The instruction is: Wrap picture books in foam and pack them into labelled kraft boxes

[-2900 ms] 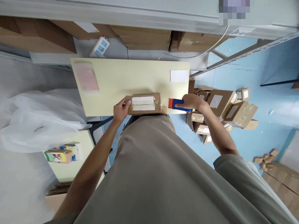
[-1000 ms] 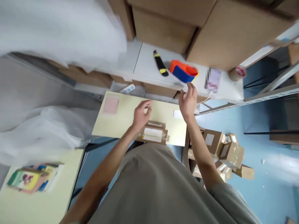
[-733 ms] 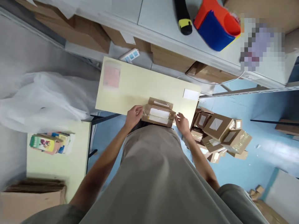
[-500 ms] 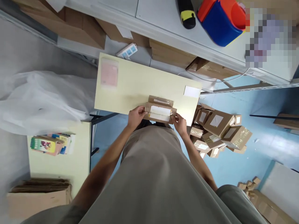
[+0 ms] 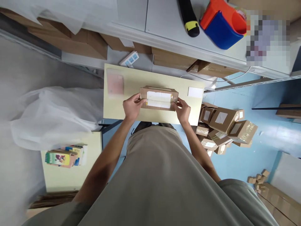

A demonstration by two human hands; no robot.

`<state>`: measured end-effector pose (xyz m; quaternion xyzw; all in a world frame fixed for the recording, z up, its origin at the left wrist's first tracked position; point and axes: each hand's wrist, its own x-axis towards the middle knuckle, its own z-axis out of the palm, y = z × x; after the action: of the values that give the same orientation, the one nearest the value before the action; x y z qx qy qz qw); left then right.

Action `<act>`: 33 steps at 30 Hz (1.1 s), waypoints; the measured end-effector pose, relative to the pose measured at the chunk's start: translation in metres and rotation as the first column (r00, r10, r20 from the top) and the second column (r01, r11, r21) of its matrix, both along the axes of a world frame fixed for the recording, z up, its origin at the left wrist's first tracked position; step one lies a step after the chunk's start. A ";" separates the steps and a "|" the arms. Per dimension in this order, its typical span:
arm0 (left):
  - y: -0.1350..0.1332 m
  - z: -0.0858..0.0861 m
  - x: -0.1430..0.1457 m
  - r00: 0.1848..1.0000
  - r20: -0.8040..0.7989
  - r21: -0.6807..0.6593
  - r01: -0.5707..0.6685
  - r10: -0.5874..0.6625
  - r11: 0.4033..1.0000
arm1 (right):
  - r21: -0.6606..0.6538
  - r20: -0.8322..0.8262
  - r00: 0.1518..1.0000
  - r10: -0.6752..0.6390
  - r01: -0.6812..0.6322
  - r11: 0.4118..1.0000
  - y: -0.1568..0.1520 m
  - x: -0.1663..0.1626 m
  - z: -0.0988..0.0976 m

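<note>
Both of my hands grip a long brown cardboard box point(image 5: 144, 94) by its ends. A white label point(image 5: 158, 95) with small yellow marks spans two of its faces, and shiny clear tape shows near its right end. My left hand point(image 5: 132, 107) has thumb and fingers closed on the left end. At the right end, my right hand point(image 5: 182, 110) pinches it the same way. Behind its far edge a strip of brown cardboard shows, mostly hidden by the held box. Beneath is a pale yellow table point(image 5: 131, 82).
A white paper point(image 5: 194, 92) and a pinkish sheet point(image 5: 115, 83) lie on the table. Taped boxes point(image 5: 221, 117) are piled on the floor at right. Beyond stands a shelf with a black-yellow tool point(image 5: 191, 23) and a red-blue holder point(image 5: 222, 29). White plastic sheeting point(image 5: 61, 113) hangs at left.
Both hands have carried the box away from my body, from the table's near edge toward its middle. It now covers most of the brown cardboard behind it. The whole view has shifted slightly.
</note>
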<state>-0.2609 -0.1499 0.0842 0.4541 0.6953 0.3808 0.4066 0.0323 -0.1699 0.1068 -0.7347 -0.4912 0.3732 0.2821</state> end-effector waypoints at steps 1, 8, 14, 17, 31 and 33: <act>0.004 -0.001 -0.007 0.999 0.052 0.019 -0.011 0.010 1.000 | 0.022 -0.038 0.999 -0.005 0.005 1.000 0.004 -0.002 0.002; 0.024 -0.029 -0.043 0.974 0.224 0.035 0.031 -0.038 0.999 | 0.153 -0.136 0.990 0.035 -0.013 0.988 0.017 -0.022 -0.015; 0.007 -0.067 -0.055 0.997 0.068 -0.196 0.054 -0.042 0.979 | -0.036 -0.057 0.998 -0.023 0.021 0.999 -0.008 -0.053 -0.068; -0.001 -0.077 -0.069 0.992 0.017 -0.273 0.128 -0.128 0.953 | -0.157 0.009 0.999 0.048 -0.046 0.987 -0.023 -0.059 -0.079; 0.084 -0.056 -0.062 0.952 -0.032 -0.324 0.277 -0.303 0.905 | -0.157 -0.164 0.972 -0.169 0.143 0.977 0.039 -0.059 -0.068; 0.077 -0.050 -0.061 0.957 -0.034 -0.302 0.264 -0.287 0.916 | -0.130 -0.194 0.964 -0.181 0.157 0.979 0.036 -0.059 -0.064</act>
<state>-0.3224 -0.0725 0.0338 0.4963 0.6885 0.1939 0.4919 -0.0269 -0.1341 0.0430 -0.7466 -0.3729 0.4486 0.3197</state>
